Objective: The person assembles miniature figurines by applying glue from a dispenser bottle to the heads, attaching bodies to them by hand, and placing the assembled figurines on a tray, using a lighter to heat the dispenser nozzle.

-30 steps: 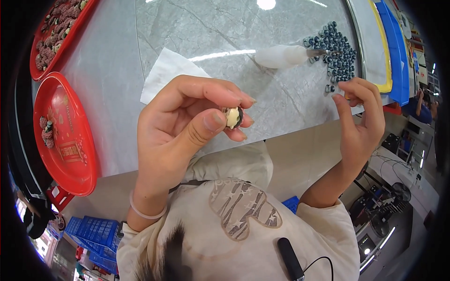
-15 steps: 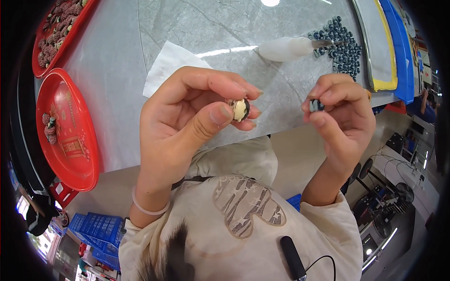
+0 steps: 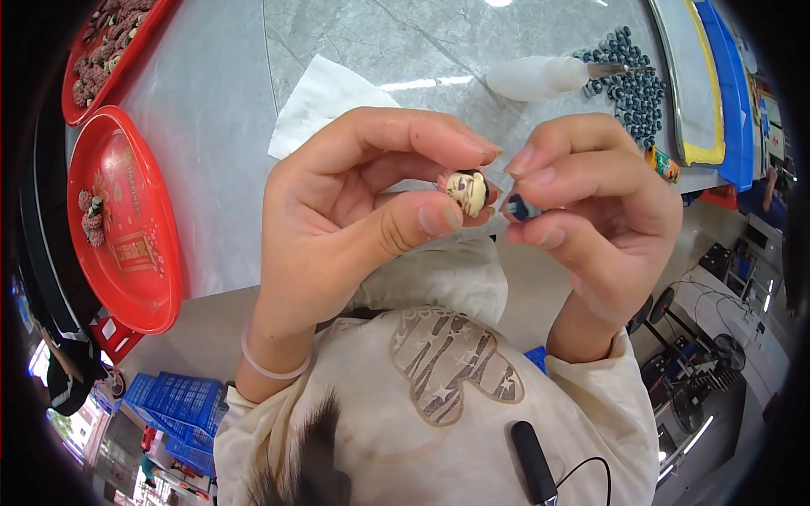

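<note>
**Doll head [image 3: 465,192] close to blue piece [image 3: 521,208]**

From where I stand, the left hand [image 3: 337,198] is pinched on the head, near the edge of the surface [image 3: 215,202]; the right hand [image 3: 612,198] clamps the piece just beside it. A white bottle [image 3: 536,78] lies by more blue pieces [image 3: 639,103].

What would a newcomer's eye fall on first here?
Probably the centre, where the left hand pinches a small cream piece and the right hand holds a small dark-blue piece just right of it. Next might come the bright red oval tray at the left, then the cluster of little dark-blue pieces at upper right, by a white bottle.
</note>
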Tool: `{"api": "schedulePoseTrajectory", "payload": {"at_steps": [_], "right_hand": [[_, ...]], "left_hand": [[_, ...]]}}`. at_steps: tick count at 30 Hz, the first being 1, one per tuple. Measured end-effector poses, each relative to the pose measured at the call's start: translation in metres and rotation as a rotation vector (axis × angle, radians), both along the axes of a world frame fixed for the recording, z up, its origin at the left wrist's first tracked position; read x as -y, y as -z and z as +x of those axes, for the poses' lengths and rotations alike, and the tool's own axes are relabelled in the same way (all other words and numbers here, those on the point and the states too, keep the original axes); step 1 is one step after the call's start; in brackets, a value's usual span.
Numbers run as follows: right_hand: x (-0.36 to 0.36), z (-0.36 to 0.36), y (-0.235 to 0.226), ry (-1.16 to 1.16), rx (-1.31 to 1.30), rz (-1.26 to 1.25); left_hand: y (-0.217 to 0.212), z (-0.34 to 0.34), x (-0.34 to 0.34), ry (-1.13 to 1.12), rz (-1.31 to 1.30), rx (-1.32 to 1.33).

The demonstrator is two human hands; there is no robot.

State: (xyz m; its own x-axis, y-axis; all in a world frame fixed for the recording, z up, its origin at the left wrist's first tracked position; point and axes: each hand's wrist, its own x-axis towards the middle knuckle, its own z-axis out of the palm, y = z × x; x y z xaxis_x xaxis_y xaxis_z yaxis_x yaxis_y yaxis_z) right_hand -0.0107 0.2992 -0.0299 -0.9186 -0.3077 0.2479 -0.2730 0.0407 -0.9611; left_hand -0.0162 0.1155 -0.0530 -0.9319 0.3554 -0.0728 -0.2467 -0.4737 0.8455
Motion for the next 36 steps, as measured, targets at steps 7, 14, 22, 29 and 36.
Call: {"api": "schedulePoseTrajectory", "payload": {"at_steps": [7, 14, 22, 29, 36], "right_hand": [[0.012, 0.006, 0.002, 0.107, -0.061, 0.018], [0.017, 0.011, 0.004, 0.168, -0.147, 0.054], [0.022, 0.011, 0.004, 0.239, -0.199, 0.131], [0.02, 0.01, 0.001, 0.226, -0.212, 0.259], [0.029, 0.019, 0.01, 0.298, -0.041, 0.037]], "left_hand": [[-0.003, 0.0, 0.005, 0.016, -0.028, 0.072], [0.002, 0.001, 0.006, 0.007, -0.021, 0.029], [0.008, 0.001, 0.007, -0.036, -0.025, -0.078], [0.007, 0.003, 0.002, -0.129, -0.11, -0.127], [0.006, 0.004, 0.004, -0.112, -0.074, -0.048]]}}
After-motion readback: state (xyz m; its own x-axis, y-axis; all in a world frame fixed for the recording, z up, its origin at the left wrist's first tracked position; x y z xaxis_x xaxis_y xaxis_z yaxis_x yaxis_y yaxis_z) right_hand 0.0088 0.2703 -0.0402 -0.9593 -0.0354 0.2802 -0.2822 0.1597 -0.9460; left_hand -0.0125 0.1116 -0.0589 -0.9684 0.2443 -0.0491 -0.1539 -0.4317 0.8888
